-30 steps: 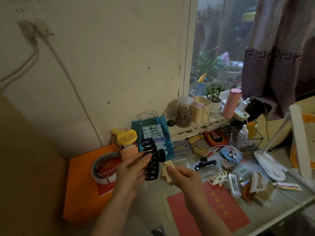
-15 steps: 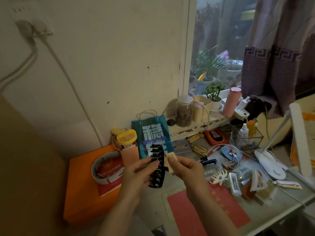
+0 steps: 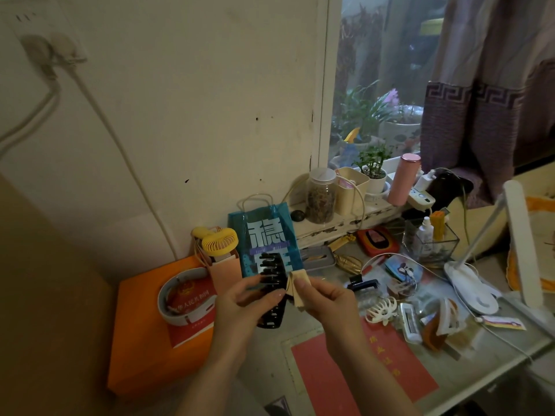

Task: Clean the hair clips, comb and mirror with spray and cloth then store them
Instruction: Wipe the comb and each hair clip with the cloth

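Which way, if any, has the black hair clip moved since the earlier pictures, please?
Yes: the black hair clip sits slightly lower against the blue bag, turned more upright.

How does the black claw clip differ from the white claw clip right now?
The black claw clip is held upright above the desk by the left hand; the white claw clip lies untouched on the desk. The black one looks longer and is beside the cloth. Both have curved teeth.

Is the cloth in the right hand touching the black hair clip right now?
Touching. The head view shows the beige cloth, pinched by the right hand, pressed against the side of the black hair clip held by the left hand.
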Demonstrator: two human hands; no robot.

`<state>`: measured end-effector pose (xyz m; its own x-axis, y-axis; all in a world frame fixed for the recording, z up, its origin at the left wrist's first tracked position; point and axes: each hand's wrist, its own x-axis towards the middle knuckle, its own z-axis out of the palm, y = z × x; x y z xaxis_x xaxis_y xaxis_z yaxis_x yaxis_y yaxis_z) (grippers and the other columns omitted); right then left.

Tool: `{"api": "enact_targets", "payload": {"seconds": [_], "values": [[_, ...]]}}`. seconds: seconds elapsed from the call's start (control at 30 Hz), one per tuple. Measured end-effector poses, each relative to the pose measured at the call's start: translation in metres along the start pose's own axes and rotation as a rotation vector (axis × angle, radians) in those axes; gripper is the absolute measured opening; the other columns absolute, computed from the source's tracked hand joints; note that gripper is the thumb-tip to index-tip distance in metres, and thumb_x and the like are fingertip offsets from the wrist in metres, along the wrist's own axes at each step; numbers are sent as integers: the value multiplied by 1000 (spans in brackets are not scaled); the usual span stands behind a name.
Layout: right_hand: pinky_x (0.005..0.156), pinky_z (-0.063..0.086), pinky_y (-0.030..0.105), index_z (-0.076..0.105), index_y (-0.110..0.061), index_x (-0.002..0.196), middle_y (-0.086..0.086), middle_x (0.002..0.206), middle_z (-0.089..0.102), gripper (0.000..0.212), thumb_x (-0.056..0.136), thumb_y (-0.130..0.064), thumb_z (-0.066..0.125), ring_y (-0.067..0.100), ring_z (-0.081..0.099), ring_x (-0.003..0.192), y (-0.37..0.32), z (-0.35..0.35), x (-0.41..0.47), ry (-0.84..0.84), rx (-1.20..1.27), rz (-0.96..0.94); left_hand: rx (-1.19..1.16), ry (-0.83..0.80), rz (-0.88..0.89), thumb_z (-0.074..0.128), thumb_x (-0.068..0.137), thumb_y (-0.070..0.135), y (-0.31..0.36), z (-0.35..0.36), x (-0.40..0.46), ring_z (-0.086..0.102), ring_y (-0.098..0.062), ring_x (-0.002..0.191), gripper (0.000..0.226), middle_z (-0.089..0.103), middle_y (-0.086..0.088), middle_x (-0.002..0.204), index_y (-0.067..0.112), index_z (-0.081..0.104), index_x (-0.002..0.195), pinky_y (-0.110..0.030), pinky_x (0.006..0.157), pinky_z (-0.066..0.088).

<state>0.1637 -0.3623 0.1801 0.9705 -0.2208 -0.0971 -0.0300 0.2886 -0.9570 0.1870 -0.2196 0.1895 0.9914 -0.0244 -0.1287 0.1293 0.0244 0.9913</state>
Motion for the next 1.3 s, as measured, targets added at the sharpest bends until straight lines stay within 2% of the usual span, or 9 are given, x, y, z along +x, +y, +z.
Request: {"api": "enact_targets", "payload": {"seconds": [0.1,0.23,0.43,0.53,0.67,0.83,1.03,1.2,1.3], "values": [[71,50,30,76,-6,88,14,81,72,15,85,-16,65,21,62,73,1,-3,-2,1,31,42,-64,20,-44,77,69,13,3,-4,2,70,-20,91,38,74,-1,96,20,69,105,-37,77,57],[67,55,22,74,-5,95,9,86,75,17,87,-15,62,15,69,76,-1,-11,1,62,88,98,-132,0,-74,76,62,23,8,-12,3,66,-29,103,55,70,-9,110,17,66,115,-53,92,51],[71,53,27,71,-2,103,10,93,73,31,79,-22,66,16,67,81,-2,-11,4,57,144,183,-183,-80,-126,70,67,15,7,-17,4,68,-28,98,51,70,-13,109,11,64,117,-40,80,55],[76,53,31,71,-3,103,11,94,73,42,70,-29,68,19,67,84,1,-6,2,24,163,214,-172,-109,-148,68,72,13,8,-17,0,71,-24,93,32,73,-11,103,14,68,104,-33,72,55],[73,51,31,73,-6,97,9,89,73,35,71,-29,68,19,66,81,1,-1,0,-38,200,238,-129,-136,-159,64,81,8,9,-16,-4,72,-19,86,18,75,-6,95,20,70,93,-28,65,55],[76,49,35,74,-10,91,6,87,72,28,69,-27,69,20,64,81,0,0,-2,-75,198,259,-20,-165,-134,63,84,10,11,-18,-10,70,-19,94,21,75,-3,99,22,70,100,-32,76,55],[66,49,30,73,-8,88,4,79,71,28,64,-22,71,16,63,73,-3,1,-5,-30,192,244,15,-139,-120,63,87,14,16,-14,-15,71,-16,91,18,75,0,95,25,68,100,-32,77,56],[76,49,36,73,-6,93,7,83,71,34,63,-22,73,21,63,78,-3,0,-7,6,127,186,54,-171,-91,69,69,39,21,-7,-20,69,-20,98,41,74,-2,99,20,68,105,-42,90,54],[74,52,33,73,-7,93,6,81,72,18,76,-12,71,19,65,76,-5,-1,-9,5,85,143,66,-158,-39,72,62,34,22,-2,-22,70,-16,92,32,75,3,90,26,71,93,-39,86,56]]}}
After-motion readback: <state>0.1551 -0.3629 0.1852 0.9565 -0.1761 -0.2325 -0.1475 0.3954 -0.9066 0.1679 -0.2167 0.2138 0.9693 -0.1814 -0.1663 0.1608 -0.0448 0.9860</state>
